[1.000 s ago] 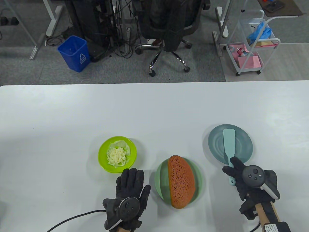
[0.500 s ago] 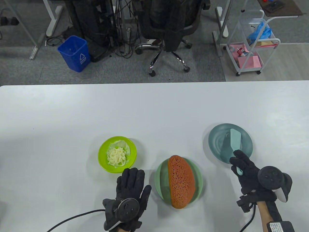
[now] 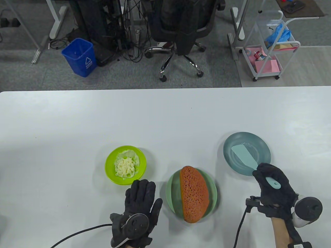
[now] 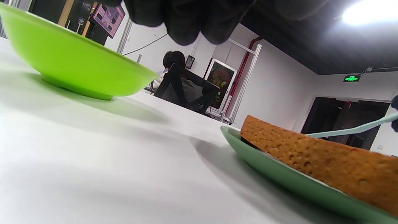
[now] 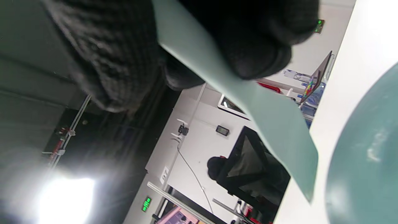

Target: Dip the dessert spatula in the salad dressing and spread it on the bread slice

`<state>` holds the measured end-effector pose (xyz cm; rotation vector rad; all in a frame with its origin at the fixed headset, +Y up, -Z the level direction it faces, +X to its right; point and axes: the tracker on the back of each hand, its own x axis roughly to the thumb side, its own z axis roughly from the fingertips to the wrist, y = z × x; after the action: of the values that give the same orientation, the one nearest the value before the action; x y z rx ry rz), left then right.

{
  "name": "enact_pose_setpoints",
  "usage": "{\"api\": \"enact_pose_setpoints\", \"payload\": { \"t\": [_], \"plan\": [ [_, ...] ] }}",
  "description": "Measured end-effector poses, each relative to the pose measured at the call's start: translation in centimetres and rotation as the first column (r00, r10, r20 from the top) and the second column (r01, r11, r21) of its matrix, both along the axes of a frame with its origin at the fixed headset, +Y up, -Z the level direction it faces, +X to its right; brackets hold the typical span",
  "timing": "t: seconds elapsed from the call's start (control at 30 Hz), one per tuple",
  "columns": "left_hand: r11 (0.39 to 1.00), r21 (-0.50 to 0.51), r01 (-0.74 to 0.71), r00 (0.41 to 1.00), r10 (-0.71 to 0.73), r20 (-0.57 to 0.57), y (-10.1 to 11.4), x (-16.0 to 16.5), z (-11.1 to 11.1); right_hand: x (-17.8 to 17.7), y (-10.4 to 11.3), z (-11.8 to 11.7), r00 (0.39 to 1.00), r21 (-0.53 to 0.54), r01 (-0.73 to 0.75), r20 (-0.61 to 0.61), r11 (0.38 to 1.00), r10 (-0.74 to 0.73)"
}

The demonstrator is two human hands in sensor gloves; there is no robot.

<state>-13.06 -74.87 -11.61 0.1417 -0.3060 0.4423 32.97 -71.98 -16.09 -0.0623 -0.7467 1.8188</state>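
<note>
Gripping the handle of the spatula (image 3: 245, 156), the right hand (image 3: 274, 190) held it with fingers curled tight, its pale blade angled over the blue-grey plate (image 3: 263, 152) near the table's (image 3: 165, 116) right front edge. Beside that plate to the left, the bread (image 3: 194, 197) lay on a green plate (image 3: 172, 191) at the front edge. Farther left sat the lime bowl (image 3: 110, 165) of dressing (image 3: 125, 167). Just in front of the bowl, the left hand (image 3: 138, 206) lay flat, fingers spread, holding nothing.
</note>
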Motion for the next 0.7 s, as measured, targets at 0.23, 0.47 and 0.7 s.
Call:
{"api": "enact_pose_setpoints", "payload": {
  "t": [0.23,0.47,0.7],
  "plan": [
    [0.999,-0.006,0.033,0.999,-0.033,-0.006,-0.4,0.0,0.0,-1.5,0.1,0.1,0.986,0.002,0.132,-0.098,0.991,-0.132],
    [0.999,-0.003,0.043,0.999,-0.043,-0.011,-0.4,0.0,0.0,-2.2,-1.6,0.1,0.938,-0.038,0.273,-0.210,0.961,-0.275],
    [0.999,0.007,0.039,0.999,-0.039,-0.014,-0.3,-0.1,0.1,-2.4,-2.4,0.3,0.931,-0.066,0.263,-0.244,0.962,-0.271]
  ]
}}
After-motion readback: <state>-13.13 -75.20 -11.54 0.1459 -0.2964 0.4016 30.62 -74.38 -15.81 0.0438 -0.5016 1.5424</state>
